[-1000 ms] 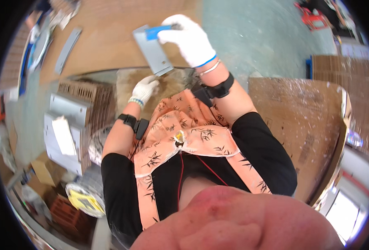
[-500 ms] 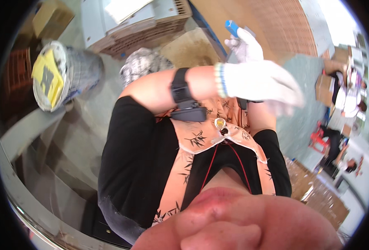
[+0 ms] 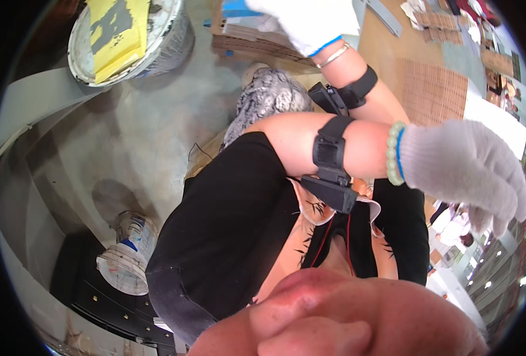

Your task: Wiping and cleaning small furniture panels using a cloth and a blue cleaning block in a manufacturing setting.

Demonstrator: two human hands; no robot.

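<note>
My left hand (image 3: 468,172), in a white knit glove with a green bead bracelet at its wrist, is stretched out to the right. Its fingers hang loosely bent, and nothing shows in them. My right hand (image 3: 313,24), also gloved in white with a blue cuff, reaches over the top edge, where its fingers are cut off and blurred. It is beside a stack of brown boards (image 3: 260,47) with pale sheets and a blue piece (image 3: 239,8) on top. Black devices are strapped to both forearms, the left one (image 3: 331,190) hanging below its strap.
A large white bucket (image 3: 177,47) at upper left carries a yellow sheet (image 3: 117,35) with grey marks. A smaller white bucket (image 3: 126,261) stands lower left. A grey strip (image 3: 385,18) lies on the brown surface near perforated brown board (image 3: 435,92). People are visible farther right.
My left hand has moved right and lower. My right hand has moved up and left to the picture's top edge; the blue block it held no longer shows in it. The view has shifted.
</note>
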